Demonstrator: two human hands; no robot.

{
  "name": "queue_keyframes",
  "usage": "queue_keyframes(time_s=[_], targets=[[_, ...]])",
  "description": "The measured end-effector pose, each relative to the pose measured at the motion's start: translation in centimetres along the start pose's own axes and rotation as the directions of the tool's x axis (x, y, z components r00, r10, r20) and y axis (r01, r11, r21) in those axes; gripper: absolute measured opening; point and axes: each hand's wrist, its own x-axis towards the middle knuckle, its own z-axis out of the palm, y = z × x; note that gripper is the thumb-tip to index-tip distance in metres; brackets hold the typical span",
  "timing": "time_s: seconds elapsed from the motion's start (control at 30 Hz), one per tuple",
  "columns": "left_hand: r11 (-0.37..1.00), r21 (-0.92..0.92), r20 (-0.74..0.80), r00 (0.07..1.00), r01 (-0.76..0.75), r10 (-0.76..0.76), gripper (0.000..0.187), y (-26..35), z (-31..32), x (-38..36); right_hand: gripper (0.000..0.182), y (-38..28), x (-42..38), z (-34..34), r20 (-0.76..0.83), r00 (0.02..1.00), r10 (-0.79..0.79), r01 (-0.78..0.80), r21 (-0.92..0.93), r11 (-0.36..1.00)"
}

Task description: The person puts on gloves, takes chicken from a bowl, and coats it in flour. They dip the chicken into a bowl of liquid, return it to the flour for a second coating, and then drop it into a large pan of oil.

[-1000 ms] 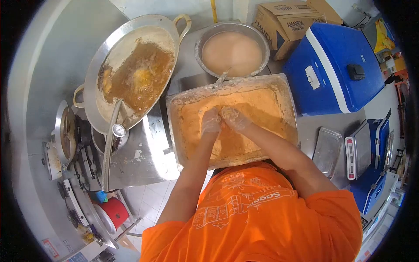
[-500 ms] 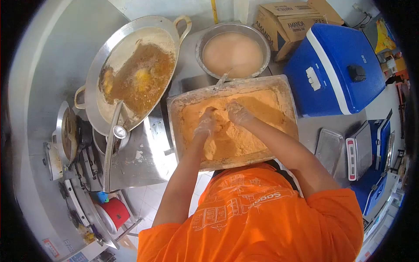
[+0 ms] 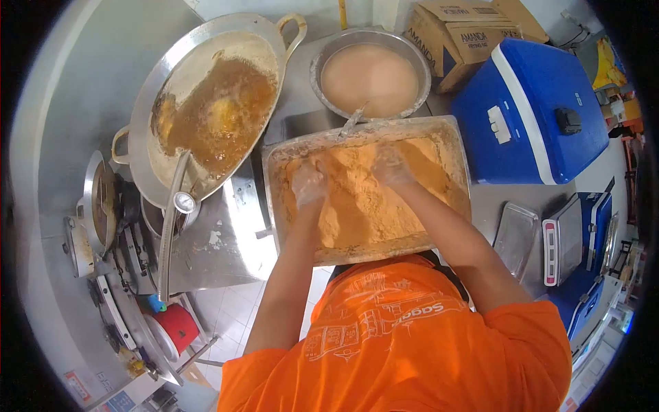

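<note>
A large rectangular tub (image 3: 449,141) in front of me holds orange-tinted flour (image 3: 364,220). My left hand (image 3: 310,182), in a clear glove, lies in the flour near the tub's left wall, its fingers loosely stretched and partly covered. Farther right, toward the back of the tub, my right hand (image 3: 390,166) is also gloved, with its fingers apart and dipping into the flour. A furrowed mound of flour lies between both hands. Nothing solid shows in either hand.
At the left, a wide wok (image 3: 142,154) holds bubbling oil with yellow pieces frying and a thermometer (image 3: 184,202). Behind the tub stands a metal basin (image 3: 316,82) of pinkish liquid. A blue cooler (image 3: 480,161), cardboard box (image 3: 473,34) and scale (image 3: 551,254) are at the right.
My hands have moved apart: the left toward the tub's left wall, the right a little rightward and back. The flour between them has shifted. The camera view has moved slightly.
</note>
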Motion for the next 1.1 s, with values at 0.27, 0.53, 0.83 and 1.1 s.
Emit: queue_keyframes(time_s=[0.27,0.53,0.83,1.1], targets=[[0.945,-0.061,0.274,0.905,-0.322,0.325,0.041,-0.5,4.1,2.7,0.045,-0.3,4.0,2.8,-0.033,0.983,-0.179,0.182,0.265,0.947],[0.89,-0.211,0.298,0.841,-0.403,0.451,0.034,-3.6,11.6,1.2,0.031,0.2,-0.2,6.5,-0.233,0.86,-0.454,0.409,-0.219,0.886],[0.784,0.087,0.436,0.731,-0.615,0.525,0.031,0.4,5.7,-2.7,0.031,-1.2,-2.9,7.5,-0.269,0.871,-0.412,0.448,0.09,0.889],[0.902,-0.306,0.273,0.879,-0.305,0.39,0.046,-1.4,8.2,-1.3,0.033,3.4,3.6,13.5,-0.548,0.673,-0.497,0.589,-0.009,0.808]])
